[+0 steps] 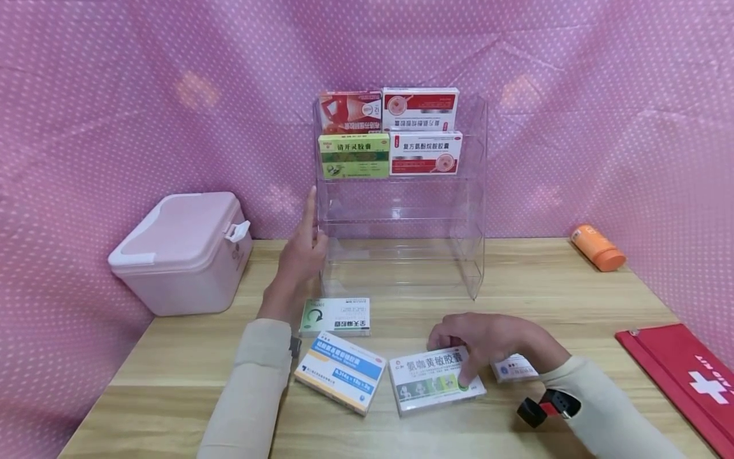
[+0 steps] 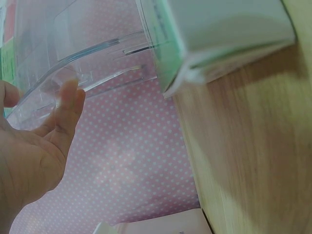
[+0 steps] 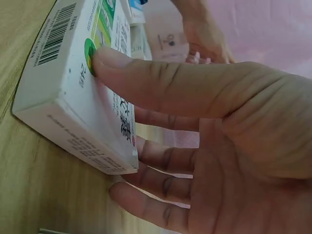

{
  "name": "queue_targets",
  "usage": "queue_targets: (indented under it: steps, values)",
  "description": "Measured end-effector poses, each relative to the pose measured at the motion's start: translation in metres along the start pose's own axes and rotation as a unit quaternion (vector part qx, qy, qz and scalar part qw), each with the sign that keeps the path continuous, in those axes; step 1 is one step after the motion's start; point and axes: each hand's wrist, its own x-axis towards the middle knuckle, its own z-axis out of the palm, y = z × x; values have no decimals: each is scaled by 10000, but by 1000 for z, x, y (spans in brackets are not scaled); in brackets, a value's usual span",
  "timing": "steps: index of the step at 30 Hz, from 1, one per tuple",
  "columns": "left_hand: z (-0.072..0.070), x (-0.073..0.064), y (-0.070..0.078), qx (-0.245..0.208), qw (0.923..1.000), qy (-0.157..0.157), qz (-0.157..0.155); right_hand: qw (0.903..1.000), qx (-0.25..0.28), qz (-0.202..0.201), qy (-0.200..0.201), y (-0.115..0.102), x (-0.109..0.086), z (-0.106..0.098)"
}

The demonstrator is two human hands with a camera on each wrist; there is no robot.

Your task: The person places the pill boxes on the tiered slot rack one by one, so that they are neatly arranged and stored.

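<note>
While the relaxed left hand [image 1: 301, 255] touches the clear rack [image 1: 395, 220] near the back edge of the desk [image 1: 533, 280], likely steadying it, the right hand [image 1: 493, 338] pinches a green-banded white box [image 1: 421, 382] farther from that edge.

Wht/grn box [image 1: 427, 386], face up, clr rack [image 1: 401, 221], upright

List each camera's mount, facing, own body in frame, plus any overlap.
Head: head-worn, facing forward and down at the clear rack; left hand, right hand, sleeves show.
Left wrist: worn there, facing the rack's side; left hand shows.
Right wrist: worn there, facing the white box the right hand grips; that hand shows large, left hand beyond.
Shared: head and right wrist both show the box and both hands.
</note>
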Motion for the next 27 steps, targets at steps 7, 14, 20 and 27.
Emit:
queue_targets:
  steps: [7,14,20,27]
  values:
    - [0,0,2,-55,10000,-53,23,9967,-606,530,-46,-9,-8,1]
    - [0,1,3,-107,9999,-58,23,9952,-721,665,22,-10,-8,4]
    - [0,0,3,-115,9999,-52,29,9957,-601,707,-16,-13,-8,6]
    - [0,-1,2,-129,9998,-111,-73,9941,-583,911,-53,-19,-8,8]
